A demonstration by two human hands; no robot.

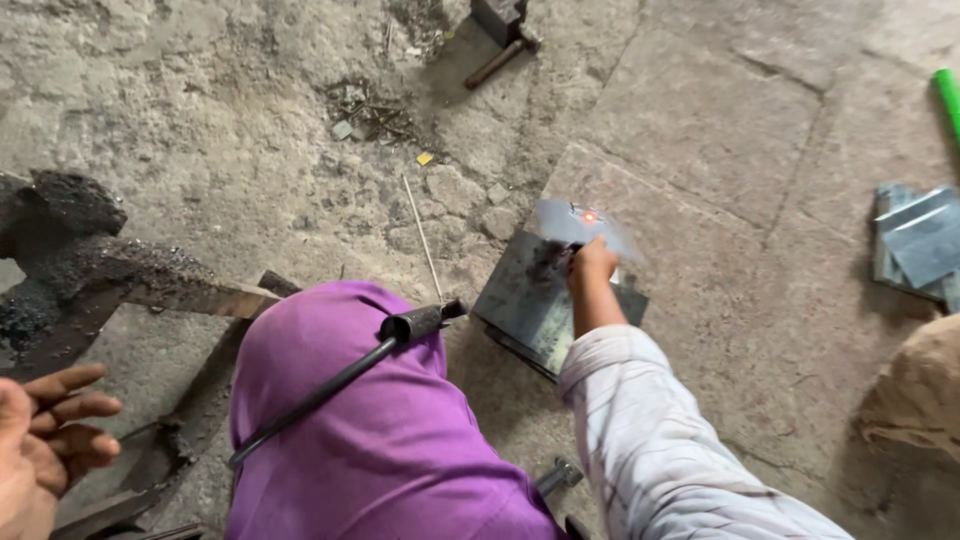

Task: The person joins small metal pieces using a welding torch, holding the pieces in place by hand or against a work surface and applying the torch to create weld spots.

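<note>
My right hand (pixel 592 262), in a pale sleeve, reaches forward and grips the near edge of a thin grey metal plate (pixel 570 218). The plate looks blurred and carries a small glowing orange spot (pixel 589 215). Under it lies a stack of dark square plates (pixel 525 300) on the stone floor. A black electrode holder (pixel 420 322) rests on my purple-clad knee (pixel 370 450); its thin rod (pixel 420 235) points away and its cable runs back to the lower left. At the bottom left edge, my left hand (pixel 45 440) hangs open, holding nothing.
A rusty, crusted metal beam (pixel 90 270) juts in from the left. More grey plates (pixel 920 245) lie stacked at the right edge, with a green stick (pixel 948 95) above and a brown sack (pixel 920 400) below. A metal tool (pixel 500 45) and debris (pixel 370 110) lie further away.
</note>
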